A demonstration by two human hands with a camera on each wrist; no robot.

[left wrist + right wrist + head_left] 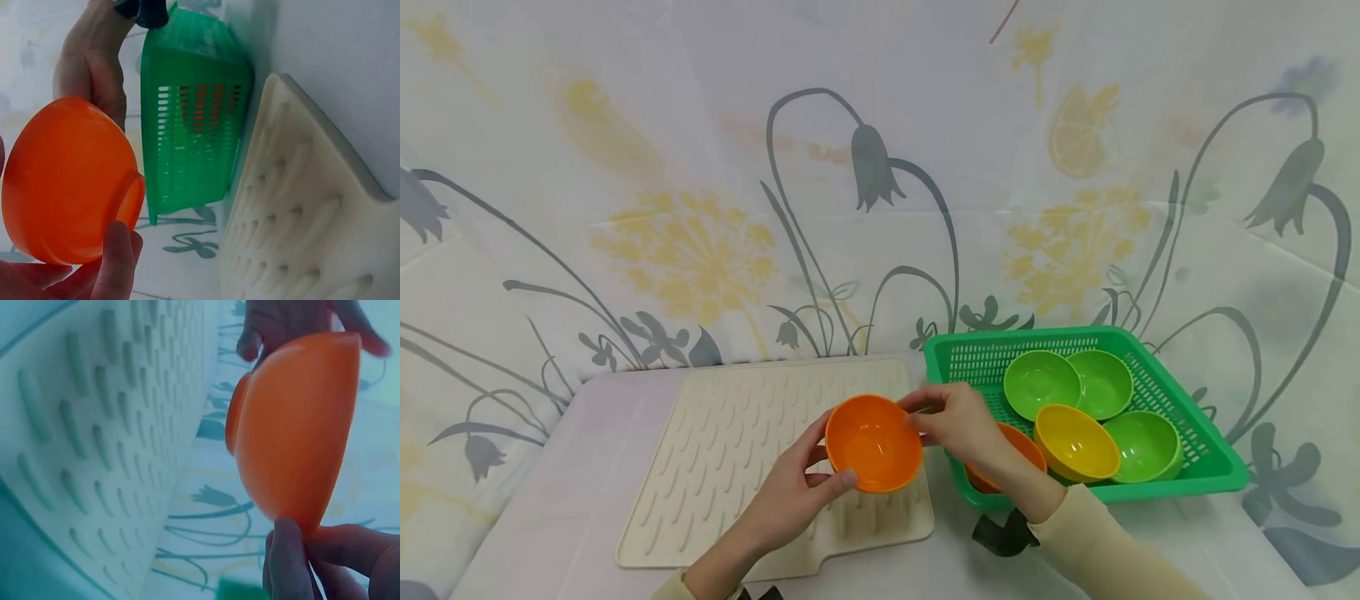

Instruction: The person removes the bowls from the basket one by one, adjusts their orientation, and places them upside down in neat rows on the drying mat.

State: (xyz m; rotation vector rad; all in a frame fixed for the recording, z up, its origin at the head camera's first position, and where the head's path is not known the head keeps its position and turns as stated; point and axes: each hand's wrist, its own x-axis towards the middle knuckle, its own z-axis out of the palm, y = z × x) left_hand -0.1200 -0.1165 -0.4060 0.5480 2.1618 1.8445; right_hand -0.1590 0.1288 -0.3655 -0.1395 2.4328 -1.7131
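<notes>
Between both hands, an orange bowl is held above the drying mat, its inside tilted toward the head camera. My left hand holds it from the left, thumb by the near rim and fingers along the outside. In the left wrist view, those fingertips reach the foot ring of the orange bowl. My right hand pinches the opposite rim; the right wrist view shows thumb and fingers on either side of the bowl's edge.
A green plastic basket stands on the right. Inside are several green bowls, a yellow bowl and another orange bowl, partly hidden by my right forearm. A flower-printed cloth hangs behind the table.
</notes>
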